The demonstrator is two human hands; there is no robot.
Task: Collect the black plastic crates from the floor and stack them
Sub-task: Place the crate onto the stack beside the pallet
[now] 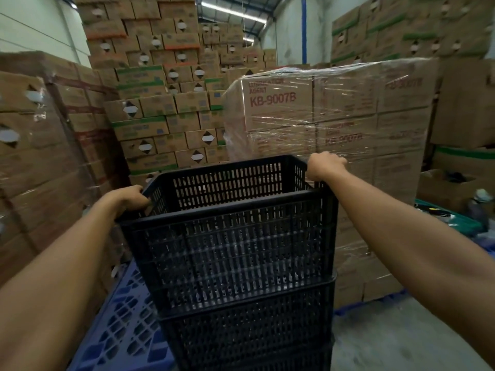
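Stacked cardboard boxes [40, 135] stand at far left, above a blue pallet [120, 325] on the floor. The left hand [128, 199] curls over the left rim of the top black crate [235, 236], which sits on a stack of black crates [249, 330] at centre. The right hand [325, 164] grasps that crate's far right corner. Behind stands a shrink-wrapped load of boxes [334, 108]
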